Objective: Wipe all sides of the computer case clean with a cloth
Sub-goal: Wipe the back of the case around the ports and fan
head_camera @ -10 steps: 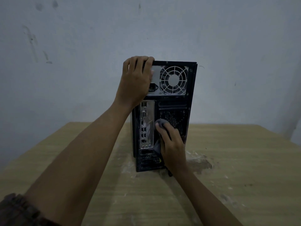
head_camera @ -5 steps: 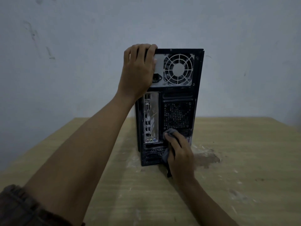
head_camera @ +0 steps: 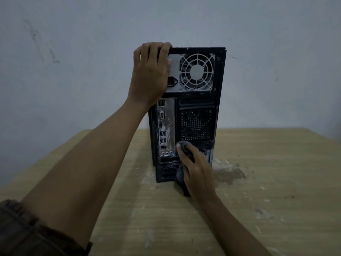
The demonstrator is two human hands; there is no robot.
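Right now we see the computer case (head_camera: 197, 124) standing upright near the middle of the desk (head_camera: 267, 191), its rear panel turned toward us and a pale wall (head_camera: 73, 52) behind it. Our left hand (head_camera: 149, 74) is at the case's top left corner: its grip is closed there, fingers curled over the top edge and the thumb lying against the grey power supply plate, just beside the round fan grille (head_camera: 196, 72). Lower down, our right hand (head_camera: 199, 172) has its grip clamped on the cloth (head_camera: 183, 145), a dark grey bundle. The fingers are wrapped over it and press it against the rear panel just below the perforated vent and just right of the port plate (head_camera: 166, 130) with its coloured audio jacks. A fold of the cloth hangs out under the palm, reaching down toward the desk at the foot of the case. The panel's right edge near this hand looks streaked with pale dust. A dark blotch (head_camera: 230, 174) with pale flecks marks the wood just right of the case's base. A rolled dark sleeve (head_camera: 27, 233) shows at the lower left corner.
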